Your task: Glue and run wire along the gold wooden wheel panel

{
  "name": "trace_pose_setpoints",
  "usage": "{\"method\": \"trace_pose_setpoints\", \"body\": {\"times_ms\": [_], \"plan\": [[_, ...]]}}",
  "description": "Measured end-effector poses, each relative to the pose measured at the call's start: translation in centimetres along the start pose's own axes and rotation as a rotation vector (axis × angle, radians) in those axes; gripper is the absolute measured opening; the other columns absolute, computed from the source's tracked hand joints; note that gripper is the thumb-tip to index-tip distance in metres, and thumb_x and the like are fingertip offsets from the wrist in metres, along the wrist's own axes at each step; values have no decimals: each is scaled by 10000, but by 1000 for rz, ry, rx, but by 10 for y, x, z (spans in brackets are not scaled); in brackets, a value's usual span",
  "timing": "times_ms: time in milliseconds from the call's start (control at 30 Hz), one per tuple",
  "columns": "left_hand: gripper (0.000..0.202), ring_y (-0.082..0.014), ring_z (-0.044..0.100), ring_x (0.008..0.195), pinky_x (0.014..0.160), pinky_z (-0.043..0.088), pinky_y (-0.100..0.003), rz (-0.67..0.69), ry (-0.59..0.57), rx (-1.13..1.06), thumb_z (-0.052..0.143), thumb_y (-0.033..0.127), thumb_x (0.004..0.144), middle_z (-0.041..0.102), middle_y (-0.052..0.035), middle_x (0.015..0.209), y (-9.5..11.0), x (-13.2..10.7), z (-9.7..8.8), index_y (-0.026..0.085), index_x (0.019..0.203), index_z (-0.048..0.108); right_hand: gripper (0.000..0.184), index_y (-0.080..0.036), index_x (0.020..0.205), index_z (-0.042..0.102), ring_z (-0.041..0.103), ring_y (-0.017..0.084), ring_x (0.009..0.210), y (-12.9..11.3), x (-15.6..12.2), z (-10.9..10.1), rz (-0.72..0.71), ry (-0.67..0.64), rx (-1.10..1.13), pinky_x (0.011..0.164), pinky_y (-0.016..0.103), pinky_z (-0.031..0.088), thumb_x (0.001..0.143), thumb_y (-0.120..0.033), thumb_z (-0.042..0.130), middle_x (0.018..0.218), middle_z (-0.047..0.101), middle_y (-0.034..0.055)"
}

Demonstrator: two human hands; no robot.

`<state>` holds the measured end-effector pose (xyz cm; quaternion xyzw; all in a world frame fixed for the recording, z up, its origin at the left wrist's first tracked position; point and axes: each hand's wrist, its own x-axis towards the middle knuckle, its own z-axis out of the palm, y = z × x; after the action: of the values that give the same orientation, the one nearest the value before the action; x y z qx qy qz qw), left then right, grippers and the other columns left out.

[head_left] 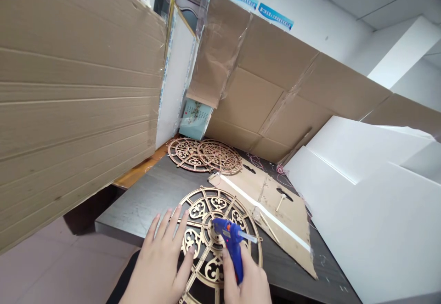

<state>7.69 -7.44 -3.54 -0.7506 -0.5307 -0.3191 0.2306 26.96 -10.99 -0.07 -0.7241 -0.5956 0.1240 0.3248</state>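
Observation:
A round laser-cut wooden fretwork disc [213, 212] lies on the dark table [151, 198] in front of me. My left hand [161, 258] rests flat on the disc's left edge, fingers spread. My right hand [246, 278] grips a blue hot glue gun [230, 244], its nozzle pointing down near the disc's hub, a clear glue stick poking out at the back.
Two more fretwork discs [203, 154] lie overlapping at the table's far end. A flat taped cardboard piece [275, 212] with small wooden sticks lies right of the disc. Cardboard walls [76, 92] and white boards [365, 194] enclose the table. A small pale green box [196, 119] stands behind.

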Motion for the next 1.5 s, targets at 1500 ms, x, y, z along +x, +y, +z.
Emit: {"method": "trace_pose_setpoints", "body": {"times_ms": [1500], "plan": [[684, -350, 480, 1415, 1201, 264, -518, -25, -44, -25, 505, 371, 962, 506, -186, 1554, 1, 1, -1, 83, 1568, 371, 509, -204, 1149, 718, 725, 255, 972, 1, 44, -24, 33, -140, 71, 845, 289, 499, 1014, -568, 389, 1044, 761, 102]]}}
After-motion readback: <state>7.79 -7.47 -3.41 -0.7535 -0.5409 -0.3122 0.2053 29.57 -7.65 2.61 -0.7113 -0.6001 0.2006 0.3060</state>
